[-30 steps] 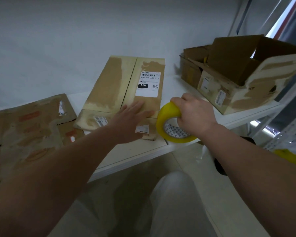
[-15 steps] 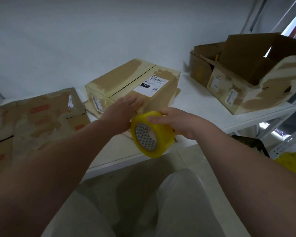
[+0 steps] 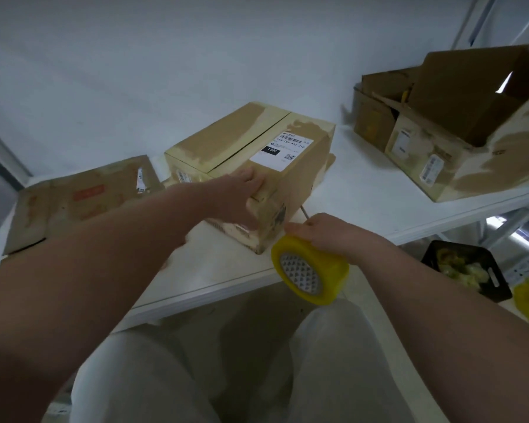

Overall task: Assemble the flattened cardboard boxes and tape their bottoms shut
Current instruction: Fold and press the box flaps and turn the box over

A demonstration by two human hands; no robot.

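An assembled cardboard box (image 3: pixel 245 151) with a white shipping label stands on the white table (image 3: pixel 364 196), its closed flaps facing up. My left hand (image 3: pixel 242 196) presses flat on the box's near top edge and front face. My right hand (image 3: pixel 327 233) grips a yellow tape roll (image 3: pixel 310 271) just below the box's near corner, over the table's front edge. Whether a tape strip runs from the roll to the box I cannot tell.
Flattened cardboard boxes (image 3: pixel 80 199) lie at the table's left. Open cardboard boxes (image 3: pixel 458 126) stand at the back right. A black bin (image 3: pixel 468 270) with yellowish scraps sits on the floor to the right. A white wall rises behind the table.
The box went from lying flat to standing assembled. My right hand has carried the tape roll down and to the right, past the box's near corner. My left hand stays pressed on the box.
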